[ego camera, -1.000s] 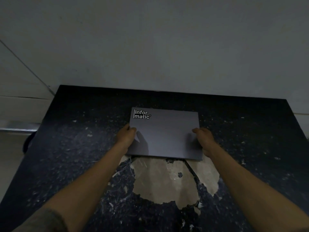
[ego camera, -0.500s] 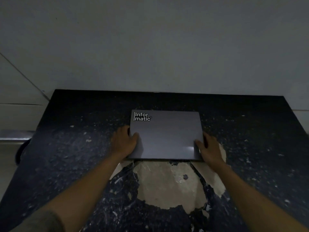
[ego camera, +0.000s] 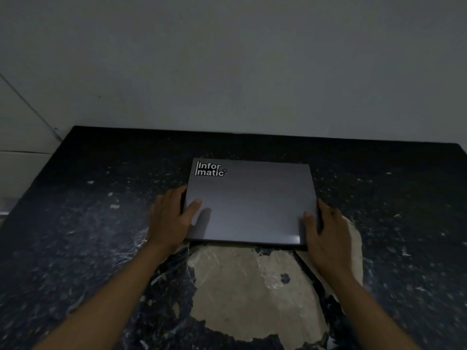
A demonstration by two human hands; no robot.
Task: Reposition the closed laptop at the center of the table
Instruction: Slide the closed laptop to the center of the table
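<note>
The closed laptop (ego camera: 251, 200) lay flat near the middle of the dark worktop (ego camera: 75, 223), left hand (ego camera: 169, 221) and right hand (ego camera: 326, 238) clamped on its side edges, a sound grip for something stiff, smooth-lidded, probably fairly heavy.

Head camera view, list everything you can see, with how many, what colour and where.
laptop: one, grey, closed, flat at mid-table, white Informatic sticker at its far left corner
table: one, black speckled top, against the wall
worn patch: one, beige, on the table just near of the laptop
wall: grey-white, behind the table
left hand: one, on the laptop's left edge, thumb on the lid
right hand: one, on the laptop's right edge, thumb on the lid
</note>
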